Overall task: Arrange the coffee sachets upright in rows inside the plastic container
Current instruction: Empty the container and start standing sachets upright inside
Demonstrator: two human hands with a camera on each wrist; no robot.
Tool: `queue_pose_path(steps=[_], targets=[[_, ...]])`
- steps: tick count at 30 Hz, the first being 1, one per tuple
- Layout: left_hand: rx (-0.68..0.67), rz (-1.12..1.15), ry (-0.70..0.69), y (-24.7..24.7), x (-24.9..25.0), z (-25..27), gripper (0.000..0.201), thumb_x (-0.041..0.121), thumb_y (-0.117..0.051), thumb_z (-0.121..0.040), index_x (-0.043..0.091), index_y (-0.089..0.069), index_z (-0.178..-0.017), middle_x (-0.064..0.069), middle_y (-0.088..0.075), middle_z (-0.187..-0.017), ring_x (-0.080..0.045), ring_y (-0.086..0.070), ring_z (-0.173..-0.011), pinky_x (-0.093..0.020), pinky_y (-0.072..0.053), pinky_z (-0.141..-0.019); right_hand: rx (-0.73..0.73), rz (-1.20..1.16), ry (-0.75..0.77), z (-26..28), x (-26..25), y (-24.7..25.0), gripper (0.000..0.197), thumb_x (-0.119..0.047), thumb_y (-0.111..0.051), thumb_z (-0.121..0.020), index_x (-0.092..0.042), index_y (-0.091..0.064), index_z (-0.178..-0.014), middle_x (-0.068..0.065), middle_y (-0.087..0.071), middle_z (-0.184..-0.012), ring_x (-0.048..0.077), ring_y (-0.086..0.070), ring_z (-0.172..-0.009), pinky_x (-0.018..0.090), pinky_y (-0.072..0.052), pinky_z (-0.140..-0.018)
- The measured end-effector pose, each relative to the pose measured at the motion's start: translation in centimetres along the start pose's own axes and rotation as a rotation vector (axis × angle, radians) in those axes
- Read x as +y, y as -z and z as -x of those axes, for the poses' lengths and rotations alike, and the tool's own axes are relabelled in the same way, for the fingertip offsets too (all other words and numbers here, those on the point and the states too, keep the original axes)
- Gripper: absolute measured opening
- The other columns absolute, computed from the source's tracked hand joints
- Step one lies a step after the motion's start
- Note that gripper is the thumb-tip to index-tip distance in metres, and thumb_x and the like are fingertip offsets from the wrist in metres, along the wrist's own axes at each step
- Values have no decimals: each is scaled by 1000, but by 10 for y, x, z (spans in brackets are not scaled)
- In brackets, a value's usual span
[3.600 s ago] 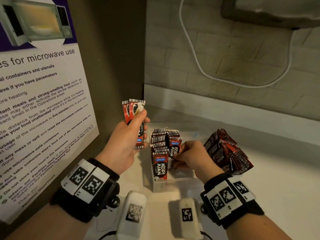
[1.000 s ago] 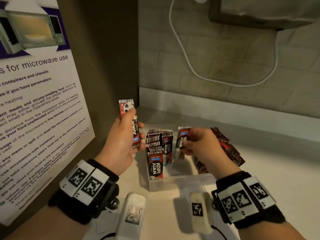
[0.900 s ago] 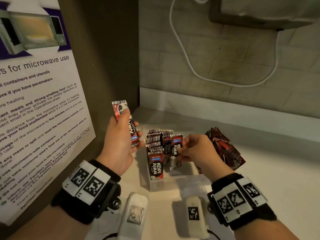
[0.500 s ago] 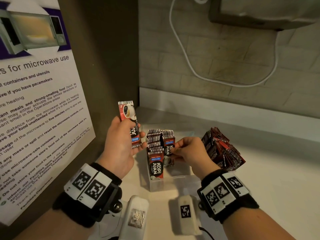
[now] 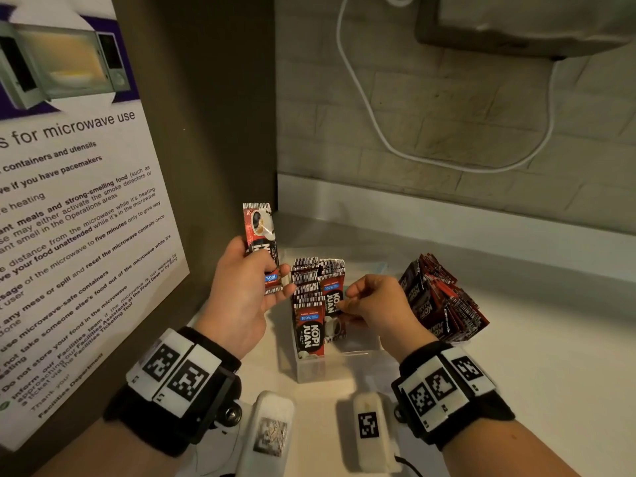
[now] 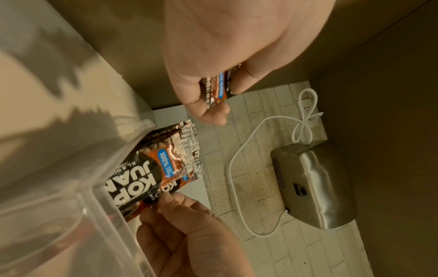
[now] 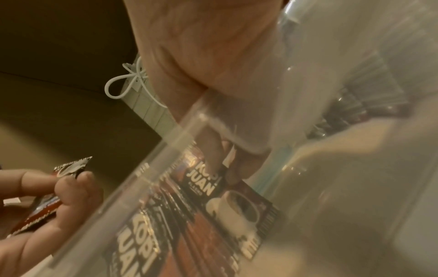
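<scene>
A clear plastic container (image 5: 358, 364) stands on the white counter with coffee sachets upright in two rows (image 5: 306, 287). My left hand (image 5: 272, 270) holds one red-and-black sachet (image 5: 258, 228) upright, left of the container. My right hand (image 5: 344, 301) reaches in from the right and pinches the front sachet of the right row (image 5: 331, 299). In the left wrist view my left hand grips its sachet (image 6: 217, 88) above the rows (image 6: 151, 168). Through the container wall (image 7: 166, 142), the right wrist view shows my fingertips (image 7: 227, 165) on the front sachet (image 7: 237, 202).
A loose heap of sachets (image 5: 444, 304) lies right of the container. A poster-covered wall (image 5: 69, 201) closes the left side. A metal wall unit (image 5: 516, 25) with a white cable (image 5: 378, 132) hangs behind. Two white devices (image 5: 272, 435) lie at the counter's front.
My right hand carried a sachet down from above the container into the right row. The left hand went from two sachets to one and tilted it slightly.
</scene>
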State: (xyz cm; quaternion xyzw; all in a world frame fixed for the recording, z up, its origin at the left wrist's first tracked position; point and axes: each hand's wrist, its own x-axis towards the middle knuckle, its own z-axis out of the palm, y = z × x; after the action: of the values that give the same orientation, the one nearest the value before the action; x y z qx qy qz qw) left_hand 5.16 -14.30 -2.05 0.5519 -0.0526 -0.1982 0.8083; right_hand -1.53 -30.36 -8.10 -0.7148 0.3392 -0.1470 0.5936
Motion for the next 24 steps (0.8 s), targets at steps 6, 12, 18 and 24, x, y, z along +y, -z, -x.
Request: queue_pose_path(steps=[6, 12, 18, 24], targets=[[-53, -86, -59, 5, 6, -1, 42, -12, -48, -90, 21, -58, -114, -3, -60, -104, -16, -59, -86, -29, -54, -69, 116, -6, 111, 9, -16, 14, 25, -2, -74, -76, -13, -54, -86, 8, -57, -84, 20, -55, -73, 34, -50, -70], [-121, -288, -229, 7, 14, -6, 47, -6, -67, -81, 24, -61, -116, 2, -73, -87, -5, -64, -69, -17, -47, -54, 153, -159, 386, 35, -62, 32, 21, -12, -75, -78, -18, -58, -89, 2, -55, -80, 13, -50, -68, 24, -38, -60], [-297, -476, -319, -6, 19, 2, 27, -6, -68, -80, 14, -71, -97, 4, -73, -81, 5, -63, -64, -8, -43, -53, 34, 143, 532, 50, -73, 30, 34, -14, -79, -73, -25, -66, -103, -9, -61, -92, -1, -50, -68, 22, -41, -66], [-410, -741, -408, -21, 13, -6, 29, 3, -77, -76, 28, -71, -91, 5, -73, -87, -5, -65, -74, -24, -52, -76, 9, 307, 435, 42, -63, 30, 17, -4, -77, -73, -19, -69, -73, -1, -67, -69, 13, -61, -60, 30, -53, -62]])
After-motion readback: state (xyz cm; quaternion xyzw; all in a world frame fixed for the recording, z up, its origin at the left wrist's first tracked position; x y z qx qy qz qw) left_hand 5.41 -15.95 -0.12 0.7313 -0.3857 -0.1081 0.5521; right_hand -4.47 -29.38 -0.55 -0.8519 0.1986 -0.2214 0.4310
